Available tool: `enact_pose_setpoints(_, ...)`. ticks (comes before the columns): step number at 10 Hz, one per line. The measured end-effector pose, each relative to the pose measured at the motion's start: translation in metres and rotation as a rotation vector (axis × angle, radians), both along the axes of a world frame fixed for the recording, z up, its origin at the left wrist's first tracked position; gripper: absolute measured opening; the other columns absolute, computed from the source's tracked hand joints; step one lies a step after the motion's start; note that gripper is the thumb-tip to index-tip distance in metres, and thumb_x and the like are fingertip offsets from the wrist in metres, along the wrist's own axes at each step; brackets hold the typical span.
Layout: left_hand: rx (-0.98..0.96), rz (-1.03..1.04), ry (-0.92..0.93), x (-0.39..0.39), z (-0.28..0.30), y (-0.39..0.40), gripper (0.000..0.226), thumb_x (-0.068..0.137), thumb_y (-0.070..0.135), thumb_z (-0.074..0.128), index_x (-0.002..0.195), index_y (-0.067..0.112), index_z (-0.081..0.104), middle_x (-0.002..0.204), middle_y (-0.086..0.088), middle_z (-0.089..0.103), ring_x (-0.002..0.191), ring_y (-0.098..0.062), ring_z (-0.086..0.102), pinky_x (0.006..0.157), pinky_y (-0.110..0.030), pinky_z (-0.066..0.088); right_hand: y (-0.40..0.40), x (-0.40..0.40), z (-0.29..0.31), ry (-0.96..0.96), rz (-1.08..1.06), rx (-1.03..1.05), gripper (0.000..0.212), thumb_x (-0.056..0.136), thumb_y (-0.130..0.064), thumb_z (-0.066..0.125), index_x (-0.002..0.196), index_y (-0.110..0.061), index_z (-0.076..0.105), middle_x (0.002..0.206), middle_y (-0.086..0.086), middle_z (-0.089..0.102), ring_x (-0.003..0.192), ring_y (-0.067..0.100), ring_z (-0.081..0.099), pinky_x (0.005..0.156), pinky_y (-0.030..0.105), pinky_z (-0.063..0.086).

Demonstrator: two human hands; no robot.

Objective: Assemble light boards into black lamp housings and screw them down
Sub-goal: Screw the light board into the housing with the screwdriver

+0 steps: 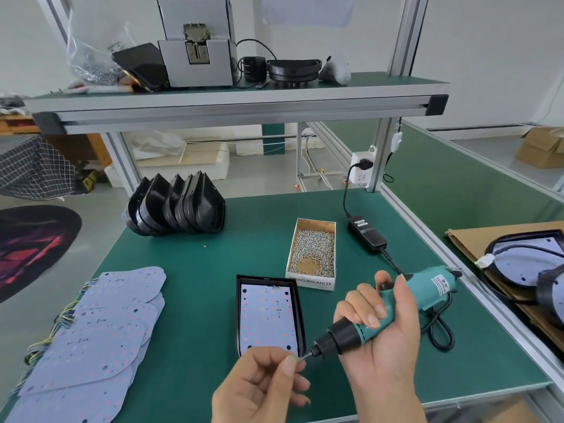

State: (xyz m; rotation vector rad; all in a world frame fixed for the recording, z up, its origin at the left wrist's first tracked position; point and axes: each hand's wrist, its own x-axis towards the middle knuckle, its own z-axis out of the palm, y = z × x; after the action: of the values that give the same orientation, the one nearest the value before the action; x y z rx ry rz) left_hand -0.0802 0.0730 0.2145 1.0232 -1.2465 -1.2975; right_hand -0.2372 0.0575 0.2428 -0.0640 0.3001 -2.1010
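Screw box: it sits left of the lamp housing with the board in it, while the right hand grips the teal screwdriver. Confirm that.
Wrong side. The head view shows the screw box behind and to the right of the lamp housing holding the board. The right hand does grip the teal screwdriver.

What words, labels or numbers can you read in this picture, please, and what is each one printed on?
"SPRING BALANCER": on the front wall of the cardboard screw box.
White label on the electric screwdriver, held in the right hand: too blurred to read.
Label on the black power adapter: too small to read.
Markings on the light board in the housing: not readable.
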Motion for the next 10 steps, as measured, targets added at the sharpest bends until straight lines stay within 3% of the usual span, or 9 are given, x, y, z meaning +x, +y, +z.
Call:
enact_pose_setpoints(3,-0.006,0.03,-0.059,-0.004,-0.004,0.002,0.032,0.084,-0.016,0.07,0.072,0.013,0.079,0.059,-0.016,0.071,0.041,-0.027,0.065,0.044,-0.024,0.054,0.005,0.001,0.003,0.002,-0.005,-0.013,0.018,0.095,-0.038,0.06,0.089,-0.021,0.063,0.055,-0.012,0.033,0.04,0.003,0.036,0.042,0.018,0.038)
enact_pose_setpoints(5,-0.05,0.1,-0.099,-0.004,-0.008,0.002,0.032,0.083,-0.017,0.07,0.062,0.007,0.074,0.054,-0.015,0.068,0.038,-0.026,0.062,0.043,-0.02,0.052,0.005,0.002,0.003,-0.006,-0.007,-0.013,0.018,0.095,-0.038,0.061,0.09,-0.021,0.064,0.055,-0.012,0.033,0.039,0.003,0.036,0.042,0.019,0.038)
enact_pose_setpoints(8,-0.092,0.106,-0.129,-0.008,-0.01,0.006,0.03,0.08,-0.018,0.073,0.065,0.008,0.074,0.054,-0.013,0.069,0.039,-0.023,0.063,0.045,-0.017,0.052,0.006,0.003,0.002,0.002,-0.007,0.005,0.017,0.094,-0.037,0.061,0.09,-0.021,0.064,0.055,-0.012,0.033,0.04,0.003,0.036,0.042,0.019,0.038)
enact_pose_setpoints(10,-0.202,0.15,-0.236,-0.009,-0.015,0.009,0.043,0.082,-0.008,0.077,0.07,0.034,0.074,0.054,-0.001,0.069,0.039,-0.016,0.062,0.045,-0.016,0.051,0.006,0.005,0.001,0.012,-0.01,0.007,0.018,0.094,-0.039,0.062,0.09,-0.021,0.065,0.056,-0.011,0.033,0.04,0.003,0.036,0.043,0.019,0.037)
